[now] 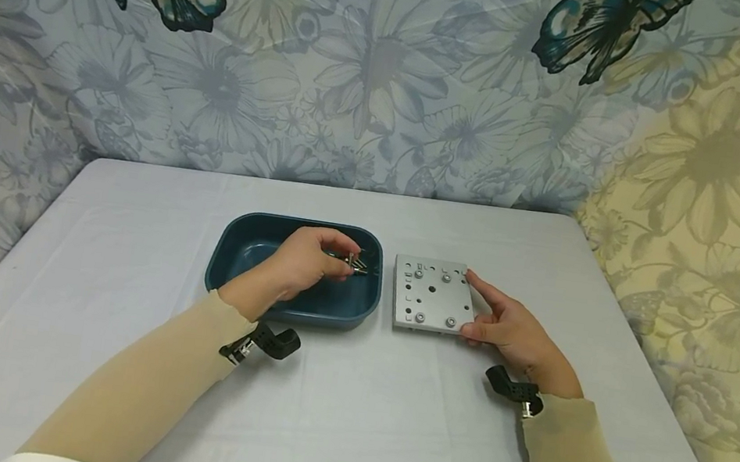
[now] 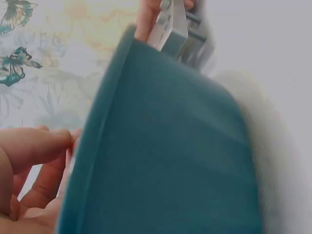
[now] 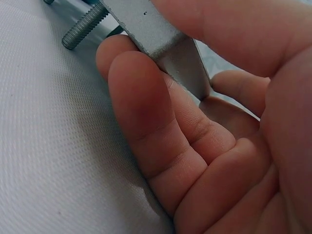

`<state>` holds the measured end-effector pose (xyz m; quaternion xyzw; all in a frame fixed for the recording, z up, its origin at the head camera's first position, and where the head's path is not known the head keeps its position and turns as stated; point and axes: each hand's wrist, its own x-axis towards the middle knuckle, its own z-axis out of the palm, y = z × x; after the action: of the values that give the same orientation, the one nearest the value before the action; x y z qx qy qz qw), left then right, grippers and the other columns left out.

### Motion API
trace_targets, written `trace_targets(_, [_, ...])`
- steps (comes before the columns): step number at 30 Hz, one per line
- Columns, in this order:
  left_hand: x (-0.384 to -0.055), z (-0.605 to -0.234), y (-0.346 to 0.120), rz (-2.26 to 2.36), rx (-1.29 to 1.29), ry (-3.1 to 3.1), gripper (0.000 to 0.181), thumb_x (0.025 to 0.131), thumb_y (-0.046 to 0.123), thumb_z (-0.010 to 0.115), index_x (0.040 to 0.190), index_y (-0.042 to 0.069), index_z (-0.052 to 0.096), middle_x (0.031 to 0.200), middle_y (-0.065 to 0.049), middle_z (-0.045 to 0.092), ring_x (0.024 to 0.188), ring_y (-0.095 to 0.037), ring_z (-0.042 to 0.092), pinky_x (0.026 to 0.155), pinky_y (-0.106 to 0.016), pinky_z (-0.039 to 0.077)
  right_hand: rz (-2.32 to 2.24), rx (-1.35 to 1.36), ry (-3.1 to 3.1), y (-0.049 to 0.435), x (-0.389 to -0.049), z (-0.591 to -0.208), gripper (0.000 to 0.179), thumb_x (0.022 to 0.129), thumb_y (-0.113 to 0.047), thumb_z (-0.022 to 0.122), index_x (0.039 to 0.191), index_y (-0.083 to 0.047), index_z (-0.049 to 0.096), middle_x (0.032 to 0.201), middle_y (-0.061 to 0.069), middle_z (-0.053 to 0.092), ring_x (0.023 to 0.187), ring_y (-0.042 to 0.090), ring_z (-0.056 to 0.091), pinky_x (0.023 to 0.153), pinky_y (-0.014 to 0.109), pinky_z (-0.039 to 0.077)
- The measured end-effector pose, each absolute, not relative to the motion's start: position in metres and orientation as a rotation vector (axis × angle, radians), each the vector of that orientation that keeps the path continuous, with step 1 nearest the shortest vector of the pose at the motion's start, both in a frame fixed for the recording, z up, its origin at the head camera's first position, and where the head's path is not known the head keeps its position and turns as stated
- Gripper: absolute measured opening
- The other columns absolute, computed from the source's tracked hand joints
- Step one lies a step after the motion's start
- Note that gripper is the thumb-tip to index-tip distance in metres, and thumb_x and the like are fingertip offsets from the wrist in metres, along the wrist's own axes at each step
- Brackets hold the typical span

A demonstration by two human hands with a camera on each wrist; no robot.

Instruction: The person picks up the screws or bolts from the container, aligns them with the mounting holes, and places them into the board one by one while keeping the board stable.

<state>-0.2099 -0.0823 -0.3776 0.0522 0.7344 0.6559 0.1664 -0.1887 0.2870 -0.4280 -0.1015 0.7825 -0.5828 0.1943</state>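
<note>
My left hand [image 1: 303, 263] reaches into the right part of a dark teal tray [image 1: 215, 272]. Thumb and forefinger pinch a small metal bolt [image 1: 350, 260] above a few other small metal pieces [image 1: 361, 267]. In the left wrist view the tray's wall [image 2: 170, 141] partly hides those fingertips. My right hand [image 1: 512, 334] grips the right edge of a square silver metal plate [image 1: 431, 303], fingers spread along it from far to near corner. Bolt heads sit near the plate's corners, and a threaded bolt shank [image 3: 85, 30] sticks out beneath it in the right wrist view.
The tray and plate stand side by side on a table with a white cloth [image 1: 344, 417]. Behind the table hangs a flowered fabric [image 1: 375, 90] with butterflies. Black wrist mounts [image 1: 276, 342] sit at both cuffs.
</note>
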Motion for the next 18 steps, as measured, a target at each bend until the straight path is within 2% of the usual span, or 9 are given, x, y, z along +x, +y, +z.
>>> trace_targets(9, [-0.205, -0.378, -0.06, 1.988, 0.119, 2.003, 0.021, 0.09, -0.01, 0.068, 0.11, -0.005, 0.071, 0.109, -0.016, 0.066, 0.092, -0.025, 0.071, 0.079, -0.034, 0.058, -1.604, -0.3, 2.232, 0.289, -0.186, -0.426, 0.101, 0.08, -0.014, 0.085, 0.16, -0.022, 0.025, 0.065, 0.006, 0.059, 0.065, 0.014, 0.057, 0.062, 0.023, 0.045])
trace_targets(15, [-0.201, -0.375, -0.044, 1.922, 0.197, 2.045, 0.02, 0.091, -0.004, 0.07, 0.109, 0.0, 0.073, 0.109, -0.014, 0.067, 0.087, -0.024, 0.07, 0.077, -0.033, 0.058, -1.636, -0.286, 2.211, 0.287, -0.186, -0.426, 0.101, 0.079, -0.014, 0.086, 0.16, -0.021, 0.026, 0.065, 0.007, 0.059, 0.064, 0.016, 0.058, 0.058, 0.024, 0.046])
trace_targets(18, [-0.199, -0.374, -0.038, 1.862, 0.233, 2.078, 0.022, 0.092, 0.0, 0.071, 0.113, 0.001, 0.073, 0.108, -0.011, 0.069, 0.079, -0.024, 0.069, 0.072, -0.033, 0.057, -1.654, -0.29, 2.193, 0.287, -0.186, -0.427, 0.1, 0.08, -0.011, 0.085, 0.16, -0.02, 0.026, 0.066, 0.009, 0.061, 0.064, 0.016, 0.058, 0.059, 0.024, 0.048])
